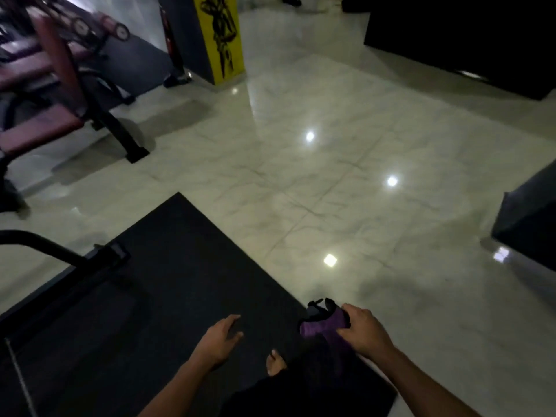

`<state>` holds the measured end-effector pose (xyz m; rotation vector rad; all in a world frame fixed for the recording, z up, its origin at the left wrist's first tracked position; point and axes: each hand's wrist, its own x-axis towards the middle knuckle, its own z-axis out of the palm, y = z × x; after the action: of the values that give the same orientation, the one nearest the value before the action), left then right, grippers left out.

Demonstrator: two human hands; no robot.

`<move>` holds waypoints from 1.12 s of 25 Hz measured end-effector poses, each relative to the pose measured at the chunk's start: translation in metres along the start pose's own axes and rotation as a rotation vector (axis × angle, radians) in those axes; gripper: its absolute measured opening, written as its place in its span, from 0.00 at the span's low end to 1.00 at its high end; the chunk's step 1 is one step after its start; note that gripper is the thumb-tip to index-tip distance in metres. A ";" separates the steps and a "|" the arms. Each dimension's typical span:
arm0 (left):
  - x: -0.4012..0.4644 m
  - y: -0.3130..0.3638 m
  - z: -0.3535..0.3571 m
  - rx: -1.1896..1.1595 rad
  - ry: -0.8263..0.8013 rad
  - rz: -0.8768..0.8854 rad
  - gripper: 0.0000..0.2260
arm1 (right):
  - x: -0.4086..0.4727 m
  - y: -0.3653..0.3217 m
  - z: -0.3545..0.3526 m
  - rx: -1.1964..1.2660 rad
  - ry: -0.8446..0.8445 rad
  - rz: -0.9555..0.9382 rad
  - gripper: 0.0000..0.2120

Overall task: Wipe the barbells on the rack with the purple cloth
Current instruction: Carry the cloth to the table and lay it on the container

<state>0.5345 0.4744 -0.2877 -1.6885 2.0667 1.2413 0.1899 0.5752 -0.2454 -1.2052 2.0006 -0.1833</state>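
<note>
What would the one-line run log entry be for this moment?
right hand: grips purple cloth | left hand: open, holds nothing | barbells on rack: not clearly in view | wiping: not begun

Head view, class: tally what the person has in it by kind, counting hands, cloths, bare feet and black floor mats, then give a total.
Hands: 2, left hand and right hand
Cloths: 1, purple cloth, gripped by the right hand
Bare feet: 1, foot
Black mats: 1, mat
Total: 5
</note>
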 end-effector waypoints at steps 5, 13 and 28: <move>0.097 0.027 -0.104 -0.005 0.088 0.005 0.25 | 0.118 -0.070 -0.068 0.039 0.086 -0.044 0.14; 0.271 0.046 -0.211 0.060 0.008 -0.026 0.26 | 0.333 -0.142 -0.136 0.043 0.045 -0.011 0.14; 0.602 0.031 -0.481 -0.210 0.061 -0.159 0.23 | 0.715 -0.372 -0.277 -0.032 -0.080 -0.086 0.13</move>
<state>0.4729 -0.2919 -0.3424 -1.9615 1.8463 1.4121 0.0805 -0.2698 -0.2650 -1.3002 1.8905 -0.1443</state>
